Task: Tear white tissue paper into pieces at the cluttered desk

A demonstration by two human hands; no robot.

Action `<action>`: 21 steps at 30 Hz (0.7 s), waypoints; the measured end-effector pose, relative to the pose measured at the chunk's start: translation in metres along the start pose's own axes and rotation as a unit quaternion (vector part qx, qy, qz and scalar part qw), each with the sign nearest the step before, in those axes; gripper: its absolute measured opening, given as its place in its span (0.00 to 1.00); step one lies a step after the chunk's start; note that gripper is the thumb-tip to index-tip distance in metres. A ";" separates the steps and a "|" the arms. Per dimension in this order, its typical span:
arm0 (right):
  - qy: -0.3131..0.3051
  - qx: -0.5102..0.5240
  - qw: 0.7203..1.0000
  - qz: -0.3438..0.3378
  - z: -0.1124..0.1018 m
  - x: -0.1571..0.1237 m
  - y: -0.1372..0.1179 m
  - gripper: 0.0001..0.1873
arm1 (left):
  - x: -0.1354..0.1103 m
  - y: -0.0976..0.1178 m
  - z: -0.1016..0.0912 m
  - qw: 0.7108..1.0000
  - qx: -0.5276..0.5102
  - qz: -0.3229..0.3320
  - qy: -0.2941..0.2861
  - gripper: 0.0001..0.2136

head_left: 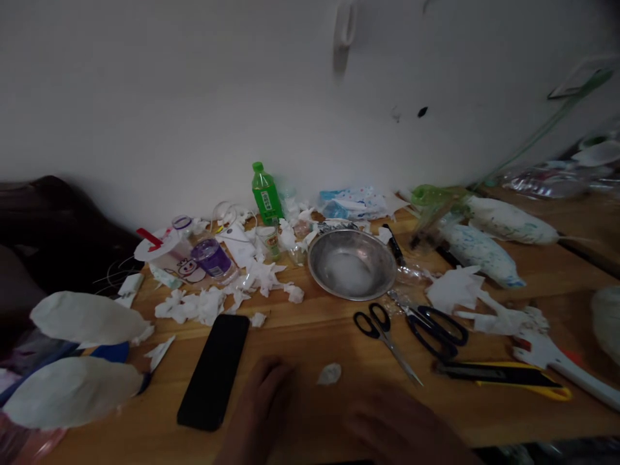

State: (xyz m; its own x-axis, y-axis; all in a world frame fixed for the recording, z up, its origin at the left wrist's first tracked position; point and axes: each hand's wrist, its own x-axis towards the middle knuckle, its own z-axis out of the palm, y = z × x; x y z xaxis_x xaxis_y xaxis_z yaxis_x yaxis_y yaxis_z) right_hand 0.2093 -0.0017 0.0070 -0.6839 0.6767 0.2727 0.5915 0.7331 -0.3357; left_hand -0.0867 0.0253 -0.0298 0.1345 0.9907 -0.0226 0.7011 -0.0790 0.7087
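Right hand (394, 423) and left hand (266, 394): blurred; finger closure cannot be determined. White scrap (330, 374): unheld, between both hands' fingers; work there appears unfinished. White-covered forms (90, 316), well left of the left fingers, appear complete.

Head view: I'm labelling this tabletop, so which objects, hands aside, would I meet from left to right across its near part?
Nearer white oval bundle, black rectangular phone, small whitish scrap, smaller dark-handled metal scissors, yellow-and-black utility knife.
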 end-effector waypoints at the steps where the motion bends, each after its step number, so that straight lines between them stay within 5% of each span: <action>1: 0.005 -0.004 1.000 0.004 0.000 0.008 0.009 0.16 | 0.000 -0.003 -0.001 1.000 0.004 0.005 0.005 0.14; 7: -0.075 0.083 0.992 0.066 0.005 0.048 0.050 0.24 | -0.027 -0.018 0.009 0.996 0.040 -0.013 0.081 0.18; 11: -0.103 0.081 0.991 0.029 0.013 0.051 0.059 0.22 | -0.047 -0.015 0.029 0.976 0.104 0.106 0.157 0.19; 17: -0.148 0.085 0.985 0.016 0.007 0.054 0.054 0.11 | -0.037 -0.016 0.043 0.918 0.284 0.160 0.227 0.17; 21: -0.179 0.103 0.977 0.049 0.002 0.058 0.047 0.13 | -0.033 -0.018 0.053 0.898 0.304 0.204 0.244 0.15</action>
State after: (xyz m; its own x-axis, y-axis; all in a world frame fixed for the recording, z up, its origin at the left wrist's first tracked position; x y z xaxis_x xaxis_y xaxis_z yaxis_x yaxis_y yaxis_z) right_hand 0.1969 0.0717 0.0055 -0.7557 0.6487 -0.0902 0.5880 0.6114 -0.5295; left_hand -0.0663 -0.0116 -0.0789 0.2490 0.7843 0.5683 0.9358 -0.3460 0.0675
